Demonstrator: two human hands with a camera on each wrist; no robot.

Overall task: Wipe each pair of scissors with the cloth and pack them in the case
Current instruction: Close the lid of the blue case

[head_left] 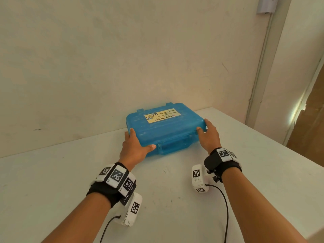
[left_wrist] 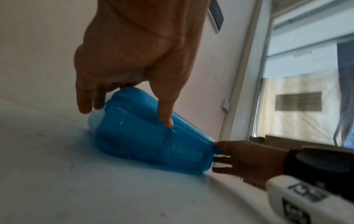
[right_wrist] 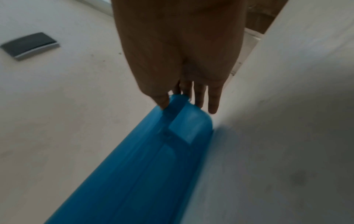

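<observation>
White tabletop (head_left: 52, 181) fills the near ground, scuffed and bare-looking where both forearms reach across it, each wrist wrapped in a black band with square black-and-white markers (head_left: 116, 175) and a white camera block trailing a black cable (head_left: 226, 207).

Just beyond the wrists, the left hand (head_left: 134, 146) grips the near left corner of the translucent blue plastic case (head_left: 166, 127): its thumb lies along the near front edge beside the moulded handle, and its fingers spread apart and hook round the left side. The left wrist view shows one finger pressed straight down on the front face by a latch ridge, the others curving over the top corner.

At the right, the right hand (head_left: 209, 135) holds the near right corner, thumb on the lid's edge and fingers slightly apart, reaching down the right side. In the right wrist view the fingertips (right_wrist: 212, 109) sit at the case's end; how firmly they press cannot be told through the blur.

The case lies shut and flat near the table's far edge, a yellow-and-white printed label (head_left: 162, 115) on its lid, two hinge tabs on its far side. Behind it rises a plain off-white wall (head_left: 105, 58).
</observation>
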